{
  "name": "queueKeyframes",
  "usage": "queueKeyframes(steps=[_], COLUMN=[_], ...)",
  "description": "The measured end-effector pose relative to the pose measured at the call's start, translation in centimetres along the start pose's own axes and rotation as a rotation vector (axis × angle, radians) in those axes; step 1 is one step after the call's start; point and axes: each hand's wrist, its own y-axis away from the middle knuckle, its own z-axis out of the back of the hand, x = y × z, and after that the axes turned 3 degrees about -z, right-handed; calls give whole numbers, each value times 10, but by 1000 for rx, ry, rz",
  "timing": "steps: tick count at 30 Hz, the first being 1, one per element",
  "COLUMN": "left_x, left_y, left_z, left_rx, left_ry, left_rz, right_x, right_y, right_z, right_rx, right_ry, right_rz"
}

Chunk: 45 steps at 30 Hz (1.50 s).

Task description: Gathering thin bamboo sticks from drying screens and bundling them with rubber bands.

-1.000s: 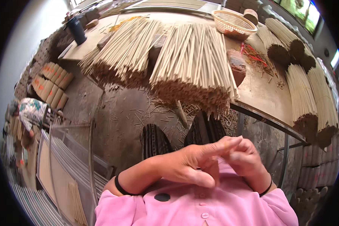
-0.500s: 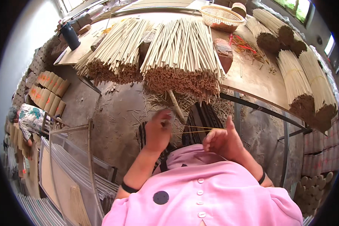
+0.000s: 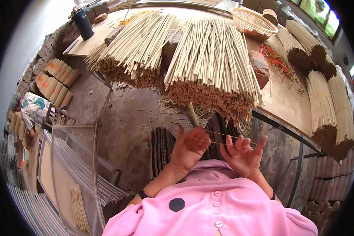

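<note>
Elastic band, thin and yellowish, runs in two strands between your left hand and your right hand, low in front of your pink shirt. Your right fingers are spread with the palm turned up; your left fingers look loosely parted, though blur hides exactly where the loop catches them. Holding your hands apart likely keeps the strands taut and separate. Ahead, two heaps of pale sticks jut over the near edge of the tabletop, probably so their ends are within easy reach, and the reddish block beside the right heap seems to stop it sliding sideways. Farther right, on the same wooden surface, are a woven basket and upright-looking sheaves. Stick scraps litter the dark floor; at far left a co-worker bends near a mesh frame.
</note>
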Motion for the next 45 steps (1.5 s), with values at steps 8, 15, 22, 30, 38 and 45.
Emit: queueKeyframes(steps=[8,15,22,30,38,45], left_x=[-40,-80,-95,-119,-116,-117], left_y=[-23,-38,-21,-12,-13,-13], left_z=[-33,-65,-87,-144,-176,-180], left_rx=[179,165,150,-13,-195,-148], left_ry=[-258,-326,-613,-765,-865,-843], left_rz=[-355,-417,-414,-74,70,70], right_x=[14,30,41,45,65,71], right_y=[-34,-57,-55,-53,-50,-46], right_z=[-29,-55,-65,-95,-108,-129], right_rx=[-16,-226,-42,-6,-19,-138], right_ry=[445,539,717,881,739,749], right_rz=[133,305,152,69,-66,-110])
